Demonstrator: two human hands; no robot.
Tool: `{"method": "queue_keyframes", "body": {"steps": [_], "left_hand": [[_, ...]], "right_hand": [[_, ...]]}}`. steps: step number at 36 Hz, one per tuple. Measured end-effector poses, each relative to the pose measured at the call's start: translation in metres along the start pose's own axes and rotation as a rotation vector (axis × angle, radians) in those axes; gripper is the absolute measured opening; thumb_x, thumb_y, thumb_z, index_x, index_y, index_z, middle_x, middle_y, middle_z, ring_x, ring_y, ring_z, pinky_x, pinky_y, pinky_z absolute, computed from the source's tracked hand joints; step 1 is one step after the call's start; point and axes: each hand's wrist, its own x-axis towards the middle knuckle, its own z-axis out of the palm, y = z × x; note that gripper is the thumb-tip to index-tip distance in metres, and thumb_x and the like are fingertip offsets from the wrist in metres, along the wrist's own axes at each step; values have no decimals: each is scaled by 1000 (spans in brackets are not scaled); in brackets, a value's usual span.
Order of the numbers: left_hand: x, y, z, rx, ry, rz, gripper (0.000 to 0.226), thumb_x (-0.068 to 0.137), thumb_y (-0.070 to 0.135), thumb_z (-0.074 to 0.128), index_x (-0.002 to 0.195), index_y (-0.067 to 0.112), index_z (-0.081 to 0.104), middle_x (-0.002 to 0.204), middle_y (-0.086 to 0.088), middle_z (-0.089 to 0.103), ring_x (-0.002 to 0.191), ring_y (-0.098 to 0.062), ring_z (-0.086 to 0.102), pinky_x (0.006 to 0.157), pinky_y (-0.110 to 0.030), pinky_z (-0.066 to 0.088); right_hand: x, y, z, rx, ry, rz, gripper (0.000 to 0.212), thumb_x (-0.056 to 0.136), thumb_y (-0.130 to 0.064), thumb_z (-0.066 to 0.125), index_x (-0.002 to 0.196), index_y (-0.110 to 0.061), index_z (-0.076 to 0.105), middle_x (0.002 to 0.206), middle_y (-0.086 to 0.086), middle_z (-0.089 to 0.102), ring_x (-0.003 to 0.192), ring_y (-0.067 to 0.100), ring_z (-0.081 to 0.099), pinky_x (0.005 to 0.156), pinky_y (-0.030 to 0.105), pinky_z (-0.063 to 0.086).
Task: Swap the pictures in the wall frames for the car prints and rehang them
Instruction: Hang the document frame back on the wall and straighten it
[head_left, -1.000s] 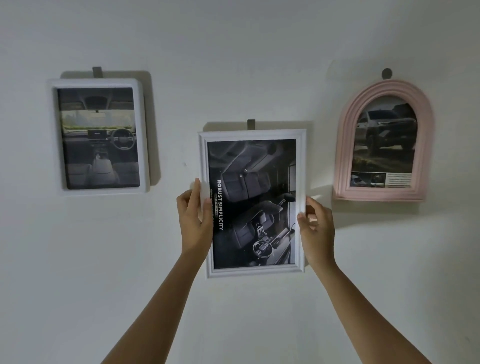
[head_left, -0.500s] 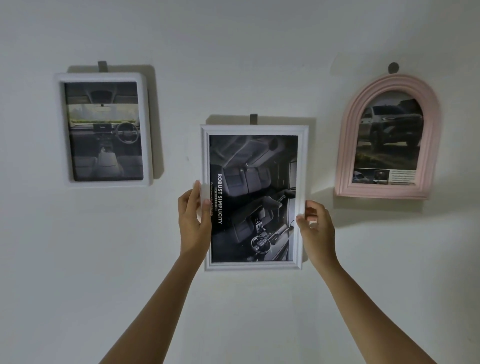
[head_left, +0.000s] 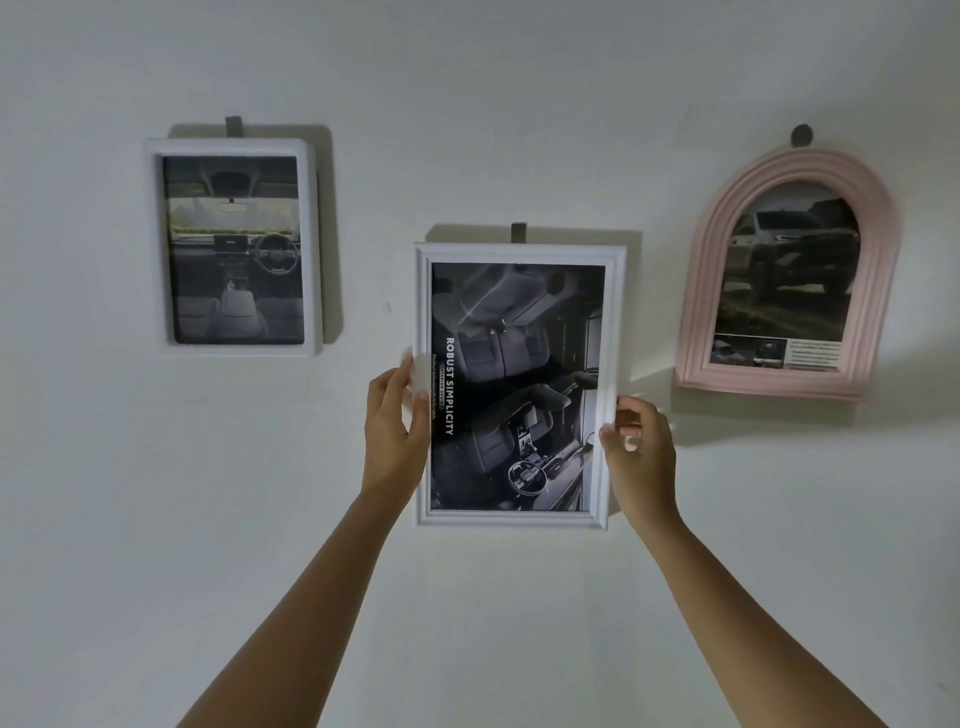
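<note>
Hanging at the middle of the wall (head_left: 519, 623), the white moulded frame (head_left: 511, 252) held a dark car-interior print (head_left: 519, 389) lettered "ROBUST SIMPLICITY" and sat just below a grey hook (head_left: 518, 232). The left hand (head_left: 395, 431) gripped its left edge and the right hand (head_left: 636, 452) pinched its right edge, both low on the frame. Toward the wall's upper left, a plain white frame (head_left: 309, 244) contained a dashboard print (head_left: 234, 249); toward the upper right, a pink arched frame (head_left: 701, 291) contained an off-road vehicle print (head_left: 789, 270). Compared with half a second before, the grip and frame position were unchanged.
</note>
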Motion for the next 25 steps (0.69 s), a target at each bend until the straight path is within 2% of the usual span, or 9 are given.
{"method": "queue_keyframes", "body": {"steps": [5,10,14,17,20,25], "left_hand": [[0,4,-2,21,-10,-14,45,96,25,46,140,21,37,132,-1,42,113,-6,40,99,-39,47],[0,8,-5,56,-20,-13,43,96,23,47,137,17,40,133,-5,43,111,-6,40,92,-25,45],[1,12,-10,67,-33,-22,41,96,23,47,136,17,41,134,-5,42,113,-9,41,95,-27,43],[-1,20,-17,86,-36,-12,42,96,24,47,136,18,40,138,-3,39,124,-16,40,100,-28,36],[-8,32,-24,122,-20,7,43,96,27,46,138,20,38,142,0,36,131,-15,33,102,-23,26],[-43,56,-29,105,-81,33,41,96,28,45,136,20,40,142,2,37,129,-12,33,100,-18,25]], "right_hand": [[3,-1,-2,-18,-6,-2,29,84,1,57,112,-8,56,102,5,53,90,18,52,82,26,42],[3,-3,-6,-24,-14,11,30,82,4,59,108,-10,55,101,7,54,91,24,53,83,33,46],[0,-11,-9,-43,-20,39,33,83,2,59,113,-9,54,107,10,55,90,20,51,79,26,40],[-2,-20,-15,-66,-25,57,34,84,0,58,116,-9,52,109,10,54,92,18,49,80,25,38],[-8,-32,-24,-98,-35,88,34,85,-2,58,118,-9,52,111,11,55,94,17,49,80,24,37],[-33,-42,-49,-265,-149,100,33,88,-8,56,121,-10,51,116,10,55,108,22,51,86,23,35]]}}
